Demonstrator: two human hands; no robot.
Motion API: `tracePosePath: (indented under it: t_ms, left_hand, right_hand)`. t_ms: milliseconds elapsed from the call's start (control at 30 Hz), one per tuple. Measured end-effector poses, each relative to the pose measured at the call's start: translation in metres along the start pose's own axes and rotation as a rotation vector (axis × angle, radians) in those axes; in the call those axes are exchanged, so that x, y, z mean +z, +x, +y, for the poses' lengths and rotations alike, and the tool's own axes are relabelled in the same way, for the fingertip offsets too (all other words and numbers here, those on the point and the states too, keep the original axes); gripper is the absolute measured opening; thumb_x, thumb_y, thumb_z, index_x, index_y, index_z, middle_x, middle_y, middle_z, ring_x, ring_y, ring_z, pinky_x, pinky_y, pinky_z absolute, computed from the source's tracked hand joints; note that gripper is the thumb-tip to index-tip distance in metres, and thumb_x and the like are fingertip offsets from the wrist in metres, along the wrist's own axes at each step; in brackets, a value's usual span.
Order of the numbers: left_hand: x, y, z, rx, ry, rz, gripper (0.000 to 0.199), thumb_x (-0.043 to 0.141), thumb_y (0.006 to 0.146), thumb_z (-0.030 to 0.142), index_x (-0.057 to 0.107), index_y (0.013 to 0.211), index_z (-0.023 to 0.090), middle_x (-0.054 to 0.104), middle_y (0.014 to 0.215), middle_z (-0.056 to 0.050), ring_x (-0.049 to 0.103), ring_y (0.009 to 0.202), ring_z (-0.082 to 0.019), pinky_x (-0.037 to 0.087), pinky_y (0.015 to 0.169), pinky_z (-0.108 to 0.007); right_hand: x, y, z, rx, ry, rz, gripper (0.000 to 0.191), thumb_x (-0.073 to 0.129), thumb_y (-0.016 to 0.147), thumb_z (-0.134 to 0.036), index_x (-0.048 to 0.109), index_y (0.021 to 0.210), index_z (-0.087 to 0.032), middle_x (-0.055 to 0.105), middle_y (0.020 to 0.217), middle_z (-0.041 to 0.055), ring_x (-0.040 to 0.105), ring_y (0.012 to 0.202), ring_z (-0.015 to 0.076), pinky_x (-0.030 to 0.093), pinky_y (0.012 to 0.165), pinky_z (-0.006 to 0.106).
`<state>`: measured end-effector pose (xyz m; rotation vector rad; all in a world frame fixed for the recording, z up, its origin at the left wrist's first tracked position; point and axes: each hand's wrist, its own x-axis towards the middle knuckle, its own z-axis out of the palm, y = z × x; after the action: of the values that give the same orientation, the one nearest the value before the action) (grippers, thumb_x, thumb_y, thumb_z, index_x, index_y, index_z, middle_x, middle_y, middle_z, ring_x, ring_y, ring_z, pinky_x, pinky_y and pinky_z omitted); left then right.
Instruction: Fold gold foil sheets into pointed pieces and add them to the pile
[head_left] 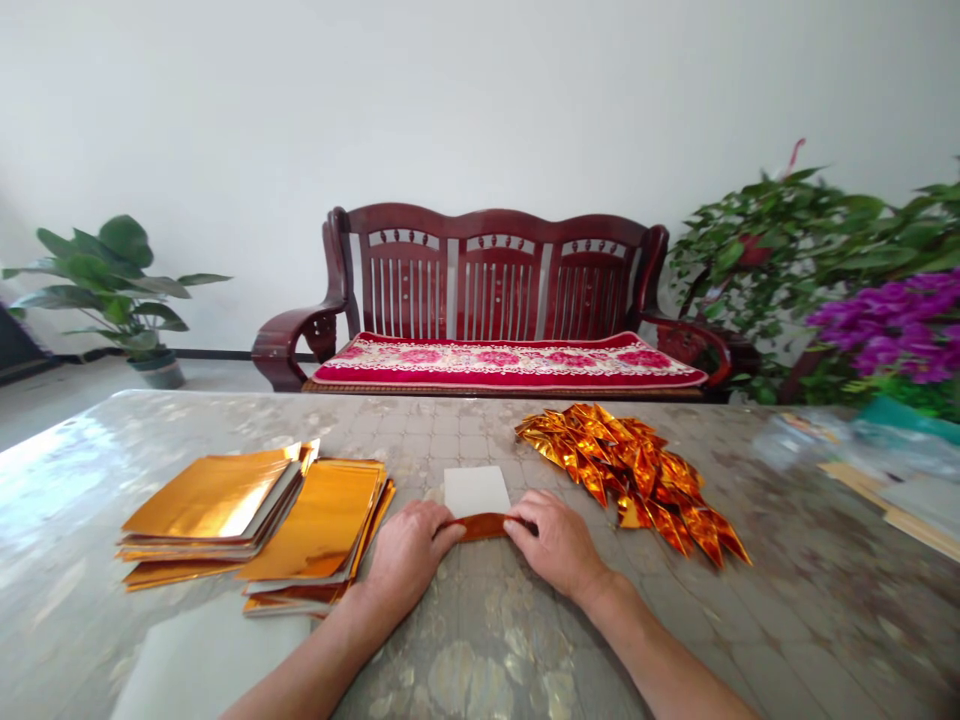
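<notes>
One sheet of foil paper [477, 490] lies in the middle of the table, its pale side up and its near edge turned over to show a shiny orange strip. My left hand [412, 545] pinches the left end of that strip, and my right hand [553, 540] pinches the right end. Left of my hands are two stacks of gold foil sheets, a farther-left stack [210, 497] and a nearer one [322, 520]. A pile of folded orange foil pieces [637, 470] rests to the right, beyond my right hand.
The patterned table [480, 640] also bears a pale sheet [210, 665] at front left and clear plastic bags [810, 440] with flat papers [892, 505] at far right. Behind the table stands a wooden bench [495, 270]; potted plants flank it.
</notes>
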<state>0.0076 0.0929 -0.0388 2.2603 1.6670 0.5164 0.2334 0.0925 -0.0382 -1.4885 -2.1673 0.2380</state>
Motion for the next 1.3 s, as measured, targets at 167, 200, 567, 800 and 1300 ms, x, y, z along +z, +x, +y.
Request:
tracePosePath:
  t_ms: [167, 200, 567, 800, 1300]
  left_hand:
    - [0.002, 0.001, -0.001, -0.006, 0.001, 0.002, 0.023, 0.059, 0.09, 0.038, 0.07, 0.08, 0.021, 0.072, 0.082, -0.003, 0.063, 0.086, -0.021, 0.038, 0.071, -0.028]
    - [0.002, 0.0, -0.001, -0.003, -0.001, 0.007, 0.022, 0.06, 0.089, 0.038, 0.07, 0.079, 0.021, 0.071, 0.082, -0.002, 0.063, 0.085, -0.02, 0.037, 0.07, -0.028]
    - [0.002, -0.007, 0.0, 0.111, -0.068, 0.068, 0.009, 0.063, 0.086, 0.024, 0.067, 0.077, 0.022, 0.065, 0.083, 0.0, 0.06, 0.085, -0.017, 0.039, 0.073, -0.025]
    - [-0.001, -0.012, 0.003, 0.105, -0.058, 0.064, 0.017, 0.058, 0.091, 0.031, 0.068, 0.08, 0.023, 0.066, 0.084, 0.0, 0.061, 0.085, -0.017, 0.039, 0.075, -0.025]
    - [-0.005, -0.01, 0.004, -0.055, -0.066, 0.067, 0.02, 0.062, 0.086, 0.032, 0.065, 0.07, 0.02, 0.065, 0.08, -0.001, 0.06, 0.084, -0.017, 0.039, 0.074, -0.027]
  right_hand:
    - [-0.002, 0.001, -0.001, 0.042, 0.136, 0.008, 0.01, 0.063, 0.085, -0.022, 0.072, 0.087, -0.024, 0.069, 0.082, -0.0004, 0.06, 0.081, 0.0165, 0.041, 0.072, 0.027]
    - [-0.002, 0.002, -0.001, 0.034, 0.156, 0.006, 0.011, 0.062, 0.086, -0.022, 0.072, 0.084, -0.023, 0.069, 0.081, -0.0004, 0.06, 0.08, 0.0162, 0.041, 0.072, 0.026]
    - [0.0, -0.002, 0.006, -0.113, 0.082, 0.012, 0.011, 0.067, 0.084, -0.017, 0.074, 0.08, -0.025, 0.068, 0.081, 0.0001, 0.06, 0.084, 0.0164, 0.042, 0.074, 0.026]
    - [-0.005, -0.002, 0.002, -0.134, -0.014, -0.051, 0.011, 0.069, 0.082, -0.017, 0.073, 0.075, -0.024, 0.066, 0.077, -0.0006, 0.058, 0.082, 0.0157, 0.04, 0.071, 0.025]
    - [0.003, 0.003, 0.006, 0.018, -0.004, -0.053, 0.021, 0.061, 0.088, -0.026, 0.064, 0.068, -0.021, 0.066, 0.074, -0.0005, 0.059, 0.078, 0.015, 0.037, 0.068, 0.024]
